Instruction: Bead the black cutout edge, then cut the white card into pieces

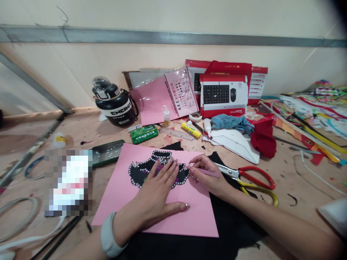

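Note:
My left hand (161,180) lies flat with its fingers stretched out, pressing on a black cut-out (139,172) edged with white pearl beads. Its fingers hide part of the colored decoration in the middle of the cut-out. Under both is a sheet of pink paper (187,222). At the cut-out's right edge, my right hand (207,175) is closed in a pinch around a thin pinkish pen-like stick (208,173). The stick's tip is hard to make out. Just right of that hand lie scissors (244,177) with red and yellow handles, on black fabric (230,224).
Behind the paper are a green tin (143,134), a glue stick (191,129), a clear ruler (177,134) and small bottles. A black bottle (116,104) and a keyboard box (223,95) stand at the back. A dark tray (108,153) and blurred-out phone-like object (69,182) lie left.

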The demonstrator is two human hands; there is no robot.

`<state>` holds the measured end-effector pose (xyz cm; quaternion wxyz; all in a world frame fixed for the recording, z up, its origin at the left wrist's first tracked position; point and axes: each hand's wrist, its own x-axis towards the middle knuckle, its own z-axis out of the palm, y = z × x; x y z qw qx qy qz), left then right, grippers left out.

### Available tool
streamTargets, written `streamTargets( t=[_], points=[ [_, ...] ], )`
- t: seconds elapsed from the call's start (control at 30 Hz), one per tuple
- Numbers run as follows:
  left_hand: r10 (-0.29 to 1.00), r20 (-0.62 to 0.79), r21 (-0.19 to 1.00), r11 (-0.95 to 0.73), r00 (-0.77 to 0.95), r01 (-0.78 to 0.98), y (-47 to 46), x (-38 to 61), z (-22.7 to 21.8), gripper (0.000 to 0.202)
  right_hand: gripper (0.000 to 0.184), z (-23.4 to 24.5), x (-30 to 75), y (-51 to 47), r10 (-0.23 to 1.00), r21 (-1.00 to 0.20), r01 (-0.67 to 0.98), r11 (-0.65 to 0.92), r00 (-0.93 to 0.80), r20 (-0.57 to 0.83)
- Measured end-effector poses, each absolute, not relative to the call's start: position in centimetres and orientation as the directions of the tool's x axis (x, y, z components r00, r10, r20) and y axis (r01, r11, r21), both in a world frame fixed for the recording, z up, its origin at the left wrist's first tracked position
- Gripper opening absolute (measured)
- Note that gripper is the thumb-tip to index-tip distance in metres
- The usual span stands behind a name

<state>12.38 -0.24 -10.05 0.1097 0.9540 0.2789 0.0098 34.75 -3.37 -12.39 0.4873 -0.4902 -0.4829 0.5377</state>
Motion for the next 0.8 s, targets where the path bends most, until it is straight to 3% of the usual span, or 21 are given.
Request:
streamTargets(
  t=[0.8],
  points=[
    [0.548, -0.106, 0.223, -0.800, 0.830, 0.557, -0.37, 12.59, -9.52, 0.088, 0.022, -12.29, 34.60, -3.76, 0.992, -0.994, -0.077, -0.081, -0.106, -0.073]
  ],
)
